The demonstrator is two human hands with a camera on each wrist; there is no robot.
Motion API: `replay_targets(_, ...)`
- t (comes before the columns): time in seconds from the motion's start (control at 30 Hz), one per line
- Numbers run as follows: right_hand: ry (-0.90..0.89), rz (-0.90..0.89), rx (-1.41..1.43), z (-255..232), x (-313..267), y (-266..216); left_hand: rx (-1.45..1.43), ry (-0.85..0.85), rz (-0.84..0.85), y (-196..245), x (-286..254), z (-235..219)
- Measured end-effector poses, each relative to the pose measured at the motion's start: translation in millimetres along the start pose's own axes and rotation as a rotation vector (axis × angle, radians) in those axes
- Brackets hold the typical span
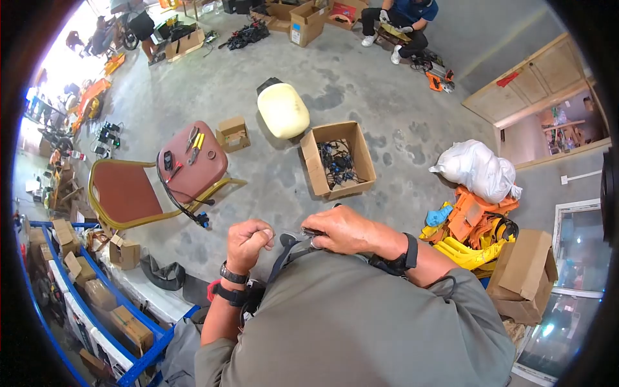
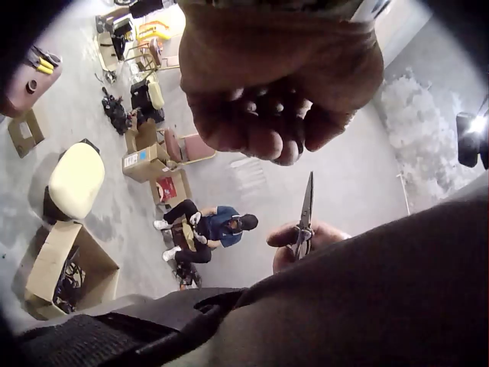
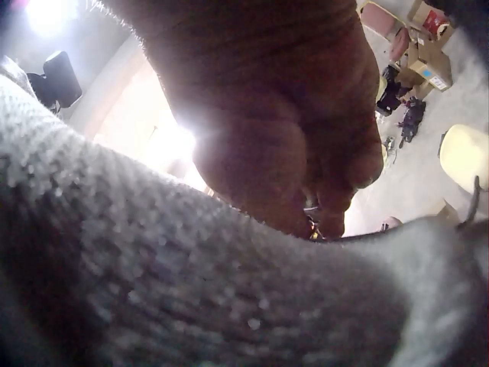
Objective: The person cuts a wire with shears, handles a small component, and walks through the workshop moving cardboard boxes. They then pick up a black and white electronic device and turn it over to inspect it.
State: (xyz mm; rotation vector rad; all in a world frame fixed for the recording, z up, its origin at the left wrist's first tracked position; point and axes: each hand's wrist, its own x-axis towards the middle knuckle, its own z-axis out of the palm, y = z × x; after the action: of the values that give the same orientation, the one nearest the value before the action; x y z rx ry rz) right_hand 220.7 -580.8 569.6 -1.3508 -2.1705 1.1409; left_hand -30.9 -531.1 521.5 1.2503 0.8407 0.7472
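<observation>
- head view: the person is sitting with both hands raised over a grey-clad knee (image 1: 361,322). the left hand (image 1: 248,240) is curling into a fist, its fingers seeming to pinch something very thin that cannot be made out. the right hand (image 1: 345,230) is gripping a small metal tool (image 1: 309,233) whose tip is poking out toward the left hand; the two hands are lying just beside each other. a dark strap (image 1: 284,255) is running down from between them over the knee. on the floor beyond, an open cardboard box (image 1: 337,161) is holding black cable parts, a cream plastic tank (image 1: 282,109) is lying near it, and a maroon chair (image 1: 155,184) is carrying pliers and small tools. orange and yellow gear (image 1: 474,229) is piling up at the right beside a white bag (image 1: 477,171).
- left wrist view: the left hand (image 2: 275,84) is filling the top, fingers curling inward; whether they are holding anything cannot be told here. below it, the right hand's fingers (image 2: 306,237) are pinching the pointed metal tool (image 2: 306,214), blade standing upright. another person (image 2: 210,229) is crouching far off on the floor.
- right wrist view: the right hand (image 3: 290,130) is looming close and dark, fingers folding down onto a bit of metal (image 3: 311,206) just above grey cloth (image 3: 153,290).
</observation>
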Motion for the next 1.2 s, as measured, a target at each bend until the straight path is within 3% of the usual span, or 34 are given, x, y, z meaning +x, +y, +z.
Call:
replay_targets(0.17, -0.043, -0.041, -0.014, 7, 14, -7, -0.108, 0.026, -0.056, -8, -17, -11)
replay_targets(0.37, -0.079, -0.134, -0.023, 13, 35, -7, -0.014, 0.052, -0.107, 4, -31, -27)
replay_targets(0.67, -0.108, -0.14, -0.036, 13, 54, -13, -0.032, 0.124, -0.033, -3, -31, -40)
replay_targets(0.97, -0.047, -0.099, -0.044, 11, 56, -18, 0.039, 0.008, -0.039, -9, -18, -52)
replay_targets(1.2, -0.036, -0.014, -0.055, 11, 47, -18, -0.068, -0.077, -0.073, -15, -6, -39)
